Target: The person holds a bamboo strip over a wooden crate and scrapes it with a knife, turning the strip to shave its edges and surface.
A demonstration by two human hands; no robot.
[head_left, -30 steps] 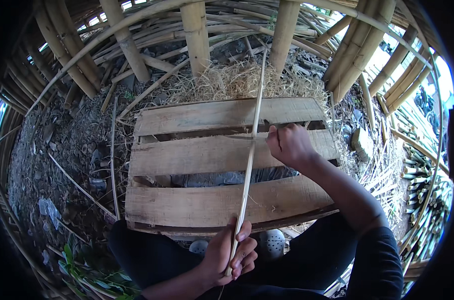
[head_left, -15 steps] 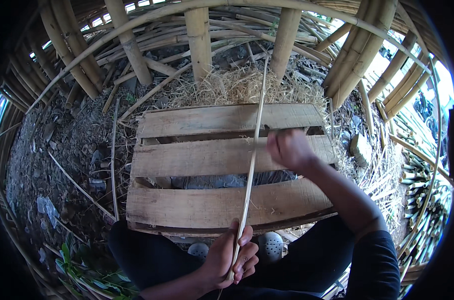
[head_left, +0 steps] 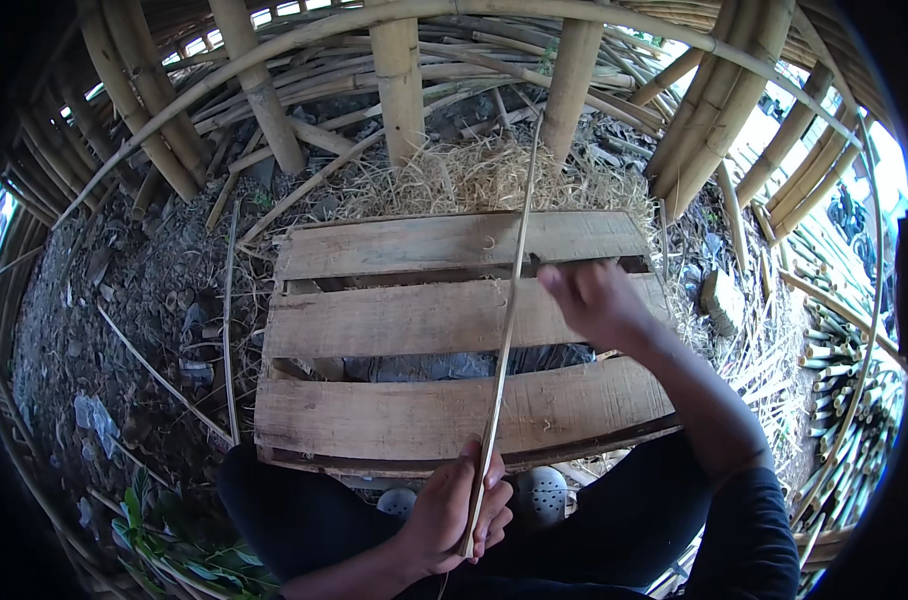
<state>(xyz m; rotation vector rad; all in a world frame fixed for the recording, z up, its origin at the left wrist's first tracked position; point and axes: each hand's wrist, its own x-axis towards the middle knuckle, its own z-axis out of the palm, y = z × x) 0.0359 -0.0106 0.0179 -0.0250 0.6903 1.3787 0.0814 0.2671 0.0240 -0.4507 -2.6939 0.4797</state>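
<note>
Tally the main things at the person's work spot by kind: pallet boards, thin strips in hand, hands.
Top boards of the wooden pallet: 3
Thin bamboo strip: 1, gripped at its near end by the left hand
Hands: 2, the right hand blurred beside the strip over the pallet
Total: 6

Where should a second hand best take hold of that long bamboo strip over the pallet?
Probably mid-length, above the pallet, coming from the right. The bamboo strip runs thin and straight away from the left hand, which grips its near end; the right hand is already beside that stretch.
</note>
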